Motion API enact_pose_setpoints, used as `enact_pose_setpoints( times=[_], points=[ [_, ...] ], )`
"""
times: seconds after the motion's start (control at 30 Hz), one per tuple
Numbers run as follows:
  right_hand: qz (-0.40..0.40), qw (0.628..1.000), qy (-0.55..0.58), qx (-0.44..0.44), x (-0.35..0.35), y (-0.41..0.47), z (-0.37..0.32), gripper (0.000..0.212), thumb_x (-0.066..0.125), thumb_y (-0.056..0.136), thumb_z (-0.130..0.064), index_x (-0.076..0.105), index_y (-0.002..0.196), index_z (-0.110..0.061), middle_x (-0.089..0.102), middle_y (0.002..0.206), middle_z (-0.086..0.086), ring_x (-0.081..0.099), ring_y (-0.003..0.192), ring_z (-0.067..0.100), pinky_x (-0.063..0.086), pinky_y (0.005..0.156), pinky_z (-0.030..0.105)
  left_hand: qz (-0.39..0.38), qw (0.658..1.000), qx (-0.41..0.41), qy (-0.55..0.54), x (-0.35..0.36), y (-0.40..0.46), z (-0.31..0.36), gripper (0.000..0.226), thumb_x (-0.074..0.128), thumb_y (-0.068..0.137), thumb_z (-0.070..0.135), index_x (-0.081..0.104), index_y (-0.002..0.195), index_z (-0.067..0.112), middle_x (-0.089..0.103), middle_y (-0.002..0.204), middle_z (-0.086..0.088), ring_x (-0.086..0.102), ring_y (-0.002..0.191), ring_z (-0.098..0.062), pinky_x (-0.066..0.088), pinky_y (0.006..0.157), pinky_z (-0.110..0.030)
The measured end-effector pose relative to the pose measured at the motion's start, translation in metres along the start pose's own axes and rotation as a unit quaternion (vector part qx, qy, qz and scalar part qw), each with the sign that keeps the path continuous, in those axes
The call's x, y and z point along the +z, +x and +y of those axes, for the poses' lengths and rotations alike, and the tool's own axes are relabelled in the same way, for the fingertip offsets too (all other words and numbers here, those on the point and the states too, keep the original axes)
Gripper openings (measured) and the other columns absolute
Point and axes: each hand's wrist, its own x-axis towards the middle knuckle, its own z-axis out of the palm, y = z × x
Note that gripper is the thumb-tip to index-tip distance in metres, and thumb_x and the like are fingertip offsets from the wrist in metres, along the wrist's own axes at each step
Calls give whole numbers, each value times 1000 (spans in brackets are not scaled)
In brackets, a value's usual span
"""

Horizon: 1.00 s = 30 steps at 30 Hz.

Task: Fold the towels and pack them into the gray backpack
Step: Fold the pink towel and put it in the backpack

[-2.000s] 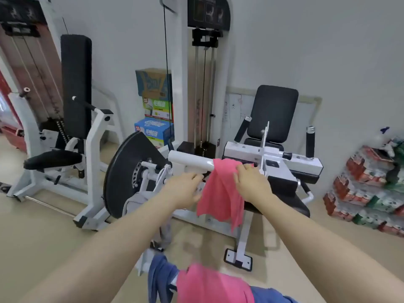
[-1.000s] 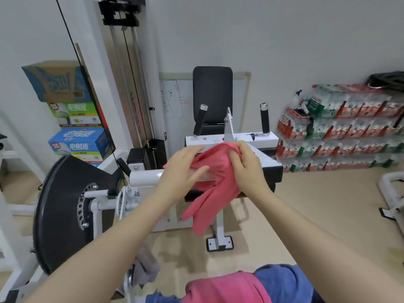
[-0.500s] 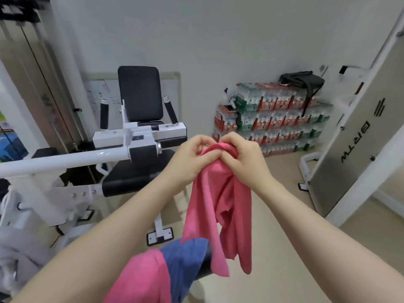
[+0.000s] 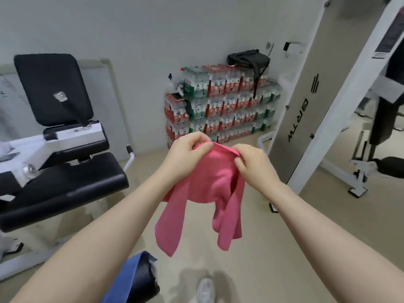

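Both hands up front, chest height, holding the pink towel in the air. Left hand pinches the top edge at its left end, right hand pinches the same edge at its right end. Grips close together, edge short between them. Rest of towel hangs crumpled below both grips, above the floor.
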Motion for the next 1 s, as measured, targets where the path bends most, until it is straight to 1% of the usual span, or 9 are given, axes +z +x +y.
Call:
enact_pose_setpoints(
  times=[0.1, 0.2, 0.33, 0.4, 0.57, 0.67, 0.73, 0.9, 1.0],
  points=[
    [-54, 985, 115, 117, 0, 41, 44, 27, 34, 90, -2, 58, 99, -8, 60, 90, 4, 55, 84, 20, 39, 66, 30, 12, 994, -58, -94, 32, 59, -22, 18, 59, 87, 20, 61, 71, 27, 58, 71, 10, 51, 71, -9, 41, 70, -26],
    [-133, 901, 346, 226, 5, 97, 87, 29, 30, 88, 4, 55, 85, -12, 51, 71, 2, 46, 61, 14, 37, 53, 25, 0, 946, -176, -271, 53, 126, -46, 21, 55, 90, 18, 63, 70, 20, 59, 69, 1, 53, 65, -13, 43, 64, -26],
    [-195, 825, 470, 244, 8, 178, 146, 34, 33, 85, 9, 62, 80, -8, 49, 63, 3, 43, 56, 14, 37, 50, 23, -76, 889, -227, -389, 68, 214, -78, 18, 51, 91, 20, 63, 83, 10, 60, 79, -8, 54, 70, -19, 44, 67, -28],
    [-185, 841, 446, 243, 12, 215, 178, 39, 35, 83, 10, 67, 75, -11, 54, 63, 2, 45, 58, 16, 36, 54, 27, -99, 895, -223, -373, 75, 253, -89, 19, 51, 91, 19, 65, 91, 8, 62, 84, -9, 56, 73, -19, 45, 70, -29],
    [-106, 965, 168, 169, 27, 285, 255, 35, 40, 83, 7, 66, 86, -17, 65, 85, -4, 57, 78, 12, 44, 61, 21, -114, 907, -237, -329, 105, 333, -109, 17, 53, 90, 15, 69, 91, 8, 61, 80, -10, 54, 74, -21, 43, 79, -37],
    [-92, 987, 41, 123, 43, 329, 304, 30, 43, 86, 3, 67, 97, -11, 65, 91, 3, 56, 83, 16, 41, 62, 22, -111, 904, -244, -333, 127, 381, -125, 20, 54, 88, 17, 68, 99, 6, 60, 85, -12, 53, 76, -21, 42, 75, -33],
    [-57, 990, 4, 131, 56, 360, 341, 30, 42, 87, 4, 68, 98, -6, 65, 97, 9, 56, 90, 21, 41, 73, 29, -106, 903, -245, -336, 141, 414, -136, 22, 55, 87, 18, 67, 102, 5, 61, 88, -11, 55, 78, -21, 43, 74, -32],
    [40, 946, 213, 241, 73, 456, 423, 32, 33, 95, -1, 61, 108, -9, 56, 108, 1, 47, 98, 13, 35, 83, 27, -72, 942, -252, -208, 175, 508, -170, 21, 60, 85, 12, 70, 70, 23, 68, 75, 5, 60, 69, -9, 46, 66, -22],
    [54, 907, 317, 273, 75, 525, 457, 23, 30, 98, -8, 50, 107, -12, 53, 103, 2, 48, 87, 14, 38, 68, 25, -15, 957, -268, -111, 196, 565, -193, 13, 61, 86, 16, 63, 74, 20, 60, 74, 3, 53, 68, -9, 41, 63, -20]
  ],
)
